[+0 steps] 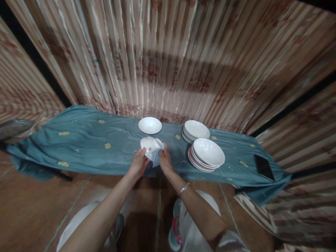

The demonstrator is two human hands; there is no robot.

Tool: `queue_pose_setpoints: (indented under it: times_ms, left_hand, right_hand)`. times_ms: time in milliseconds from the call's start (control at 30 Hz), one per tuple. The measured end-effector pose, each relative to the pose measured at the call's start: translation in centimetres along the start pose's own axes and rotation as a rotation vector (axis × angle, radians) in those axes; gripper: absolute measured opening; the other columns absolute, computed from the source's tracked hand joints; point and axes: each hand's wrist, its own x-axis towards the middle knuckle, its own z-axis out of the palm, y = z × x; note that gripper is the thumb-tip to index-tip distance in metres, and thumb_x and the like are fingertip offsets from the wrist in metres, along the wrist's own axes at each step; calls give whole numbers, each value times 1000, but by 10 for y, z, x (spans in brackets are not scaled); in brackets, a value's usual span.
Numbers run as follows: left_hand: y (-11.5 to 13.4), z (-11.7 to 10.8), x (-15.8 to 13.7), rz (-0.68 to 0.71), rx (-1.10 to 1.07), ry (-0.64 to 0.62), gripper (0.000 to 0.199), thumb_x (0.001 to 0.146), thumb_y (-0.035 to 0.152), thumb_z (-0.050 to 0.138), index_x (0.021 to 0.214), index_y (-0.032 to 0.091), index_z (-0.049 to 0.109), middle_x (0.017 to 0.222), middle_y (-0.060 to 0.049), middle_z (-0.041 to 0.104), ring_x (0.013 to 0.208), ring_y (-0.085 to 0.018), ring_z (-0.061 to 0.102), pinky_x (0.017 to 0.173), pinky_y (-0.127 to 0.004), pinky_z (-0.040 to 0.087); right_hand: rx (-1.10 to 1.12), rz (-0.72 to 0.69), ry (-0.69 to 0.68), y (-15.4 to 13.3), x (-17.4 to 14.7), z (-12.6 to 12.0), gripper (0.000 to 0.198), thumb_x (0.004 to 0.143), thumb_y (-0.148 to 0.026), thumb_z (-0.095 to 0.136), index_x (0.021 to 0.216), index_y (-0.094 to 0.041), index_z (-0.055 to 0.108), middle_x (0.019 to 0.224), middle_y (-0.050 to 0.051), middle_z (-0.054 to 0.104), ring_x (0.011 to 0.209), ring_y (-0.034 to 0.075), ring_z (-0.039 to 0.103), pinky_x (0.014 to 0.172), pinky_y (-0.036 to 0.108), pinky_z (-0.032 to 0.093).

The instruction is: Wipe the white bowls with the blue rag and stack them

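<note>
A white bowl [148,144] with small red marks is tilted on its side above the front of the table, its foot ring turned up and to the right. Gripping its lower left rim is my left hand [140,162], fingers closed. My right hand [165,158] is closed on a pale blue cloth [156,159], which lies pressed against the bowl's outside. Behind the held bowl, a white shallow dish [150,125] rests on the tablecloth.
To the right stand a stack of white bowls [209,152] and, behind it, a stack of white plates [196,130]. A black phone [264,167] lies near the right end of the table with its teal cloth [86,147]. Striped curtains [162,63] hang behind.
</note>
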Motion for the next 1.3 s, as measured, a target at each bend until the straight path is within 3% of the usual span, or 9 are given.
queue_pose_setpoints:
  times_ms: [100,200,500,700,933,1100,1300]
  left_hand:
    - [-1,-1,1,1,21,-17,24,78,30,67,96,15,61,84,-5,72,75,-16,67,76,-30,53]
    - [0,-1,-1,-1,43,-38,26,77,31,67,96,16,61,84,-5,72,75,-16,67,74,-30,52]
    - [-2,3,-6,12,91,-102,35,71,37,70,98,16,62,87,-6,72,78,-17,66,73,-29,51]
    - [-5,4,-8,24,212,-120,33,72,38,67,97,17,64,92,-7,72,80,-19,65,65,-26,49]
    - [-8,4,-8,28,324,-123,42,68,44,70,100,16,68,95,-8,73,82,-21,65,64,-26,48]
    - [-8,8,-11,21,382,-207,50,64,48,73,101,15,70,94,-9,73,84,-23,65,72,-30,50]
    - [-18,2,-7,85,505,-300,39,71,45,67,98,17,72,92,-7,73,88,-24,64,78,-31,49]
  right_hand:
    - [-97,51,5,-8,-1,1,56,87,-33,38,139,-13,37,148,13,39,138,21,34,115,40,25]
    - [-130,14,-24,-14,-1,-1,58,88,-34,37,141,-11,34,149,15,37,139,22,32,115,41,23]
    - [-307,-207,-44,-30,-5,-11,57,96,-34,26,144,-5,28,151,21,30,143,23,24,115,44,23]
    - [-397,-375,-93,-44,-7,-21,54,97,-30,21,146,-8,25,155,18,23,145,20,16,115,44,23]
    - [-393,-378,-96,-51,3,-30,51,96,-26,22,143,-10,35,151,16,32,143,22,24,113,45,27]
    - [-346,-331,-48,-42,19,-37,50,94,-27,25,137,-10,44,147,15,39,139,20,32,114,41,27]
    - [-248,-235,-33,-21,45,-47,42,89,-23,35,121,-13,60,134,13,55,129,21,46,113,40,29]
